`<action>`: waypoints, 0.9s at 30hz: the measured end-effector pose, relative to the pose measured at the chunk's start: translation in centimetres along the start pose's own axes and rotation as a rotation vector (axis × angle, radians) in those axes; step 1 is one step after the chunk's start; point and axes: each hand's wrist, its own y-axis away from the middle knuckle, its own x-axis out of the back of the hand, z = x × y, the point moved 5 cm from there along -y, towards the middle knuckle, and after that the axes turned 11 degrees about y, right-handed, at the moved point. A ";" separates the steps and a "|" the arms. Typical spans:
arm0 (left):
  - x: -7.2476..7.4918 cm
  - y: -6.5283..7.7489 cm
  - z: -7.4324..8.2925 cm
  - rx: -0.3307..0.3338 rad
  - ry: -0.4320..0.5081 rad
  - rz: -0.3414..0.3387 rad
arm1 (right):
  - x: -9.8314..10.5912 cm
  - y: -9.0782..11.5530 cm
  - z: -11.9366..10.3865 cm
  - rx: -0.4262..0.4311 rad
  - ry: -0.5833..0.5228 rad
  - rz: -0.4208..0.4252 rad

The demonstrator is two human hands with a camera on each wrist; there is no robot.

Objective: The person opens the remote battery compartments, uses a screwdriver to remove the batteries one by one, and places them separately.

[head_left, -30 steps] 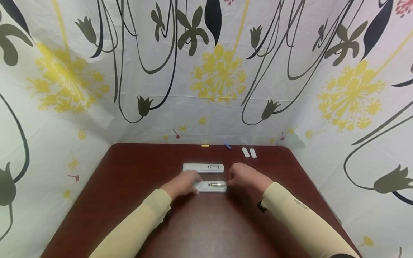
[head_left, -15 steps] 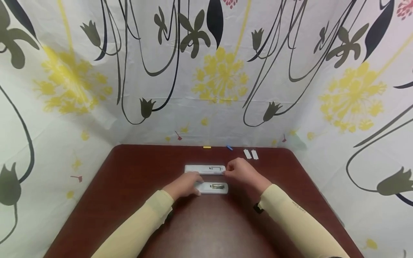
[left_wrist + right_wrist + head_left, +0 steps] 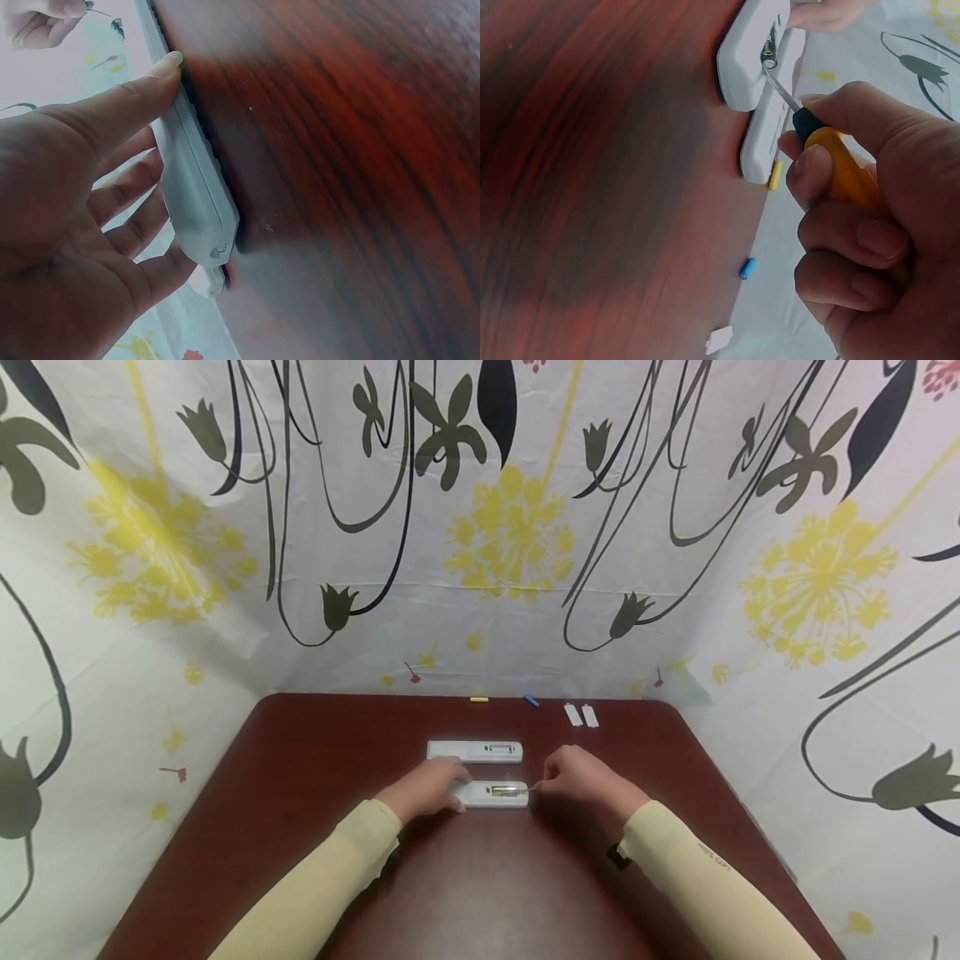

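Face down on the table lies a white remote control (image 3: 476, 794), its battery compartment uncovered. My left hand (image 3: 424, 787) grips its left end, thumb along the near edge and fingers at the far side, as the left wrist view shows. Inside the compartment sits a battery (image 3: 769, 52). In my right hand (image 3: 588, 781) is a screwdriver (image 3: 849, 174) with a yellow and dark green handle, fingers curled round it. Its metal shaft slants to the compartment, with the tip right at the battery's end.
A second white remote control (image 3: 457, 749) with an uncovered compartment lies just behind. Along the table's far edge are a yellow battery (image 3: 479, 699), a blue battery (image 3: 532, 700) and two white battery covers (image 3: 573, 715). Patterned cloth (image 3: 480, 643) surrounds the table's back and sides.
My right hand rose toward the far remote's end half a second ago, and is now back down at the near remote with the screwdriver at the battery. My left hand keeps its grip.
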 end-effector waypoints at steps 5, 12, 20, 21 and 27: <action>0.0 -0.1 -0.1 0.000 0.004 0.002 | -0.4 -0.1 0.0 0.011 0.008 -0.002; -0.1 -0.1 -0.2 0.011 0.007 0.002 | -0.5 -0.3 0.1 -0.020 0.009 -0.025; -0.1 0.0 -0.3 0.019 0.024 0.000 | 0.5 0.1 1.2 -0.107 -0.237 0.088; -0.1 0.0 -0.3 0.021 0.022 0.000 | 0.8 0.2 1.4 -0.124 -0.274 0.132; -0.2 -0.1 -0.3 0.020 0.013 0.007 | 1.2 0.5 1.9 -0.148 -0.307 0.201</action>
